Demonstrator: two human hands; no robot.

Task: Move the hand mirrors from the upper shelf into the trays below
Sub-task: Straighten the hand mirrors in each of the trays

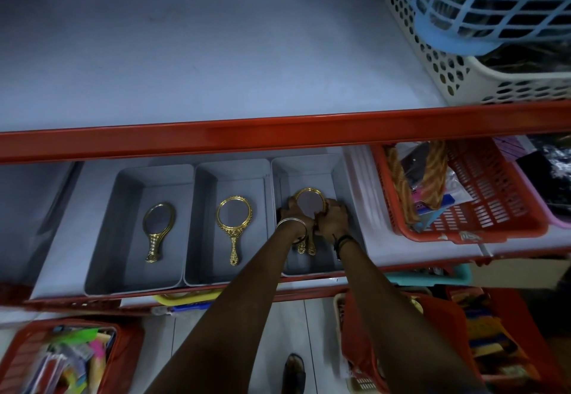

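Three grey trays stand side by side on the lower shelf. A gold hand mirror (158, 230) lies in the left tray (123, 183). Another gold mirror (234, 224) lies in the middle tray (204, 183). Inside the right tray (338, 177), my left hand (289, 212) and my right hand (332, 219) both grip a third gold mirror (309, 203). Its round face points up and away from me, and gold handle ends (306, 246) show below my wrists. I cannot tell whether the hands hold one mirror or two. The upper shelf (185, 53) is bare where I see it.
An orange rail (278, 134) fronts the upper shelf, just above the trays. Blue and white baskets (463, 38) sit at the upper right. A red basket (482, 202) of goods stands right of the trays. More filled baskets (61, 359) stand below.
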